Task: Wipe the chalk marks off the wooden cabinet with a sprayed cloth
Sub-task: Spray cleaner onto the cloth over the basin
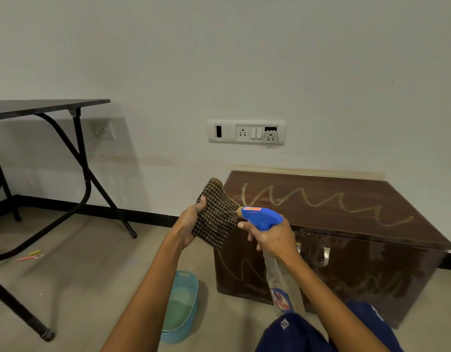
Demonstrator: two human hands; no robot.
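A low dark wooden cabinet (371, 224) stands against the wall at the right. Yellowish zigzag chalk marks (320, 199) run across its top, and more show on its front doors. My left hand (191, 222) holds up a brown checked cloth (216, 214) in front of the cabinet's left corner. My right hand (272, 237) grips a clear spray bottle with a blue trigger head (262, 217). Its nozzle points at the cloth from a few centimetres away, and a thin jet reaches the fabric.
A light blue plastic basin (183, 306) sits on the floor below my arms. A black folding table (41, 107) stands at the left, with chalk sticks (31, 256) on the floor beneath it. A switch and socket panel (247, 132) is on the wall. My blue-trousered knees (295, 334) are at the bottom.
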